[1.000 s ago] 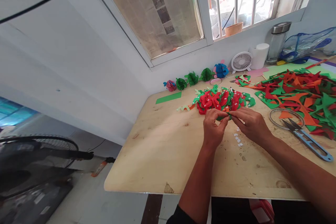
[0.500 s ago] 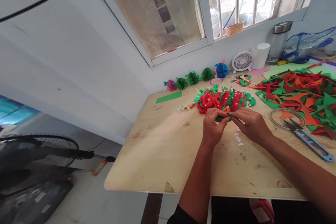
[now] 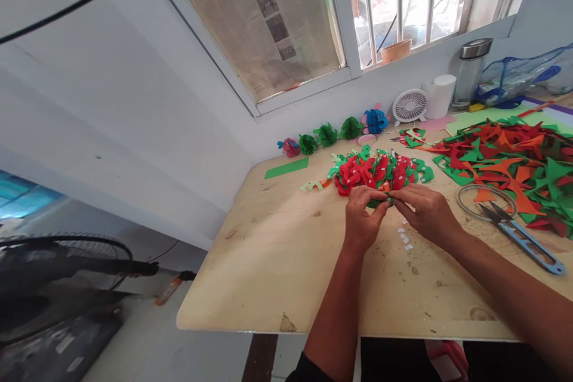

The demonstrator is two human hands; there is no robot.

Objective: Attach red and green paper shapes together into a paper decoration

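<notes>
No text or numbers can be read.

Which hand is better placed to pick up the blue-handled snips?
Probably the right hand: it is nearer the snips. The left hand is farther off; both pinch a green piece.

Pale wooden worktop [image 3: 268,268], 6 o'clock: smooth, faint sheen, knots, chipped patch. Small dark-green cut piece [image 3: 374,203], near 4 o'clock: matt, mostly hidden. Angular red, orange, green scraps [image 3: 526,173], 3 o'clock: matt, paper or felt unclear. Round white fan [image 3: 410,105], 2 o'clock: smooth plastic. Blue-edged transparent pouch [image 3: 514,74], 2 o'clock: glossy, wrinkled plastic.
</notes>
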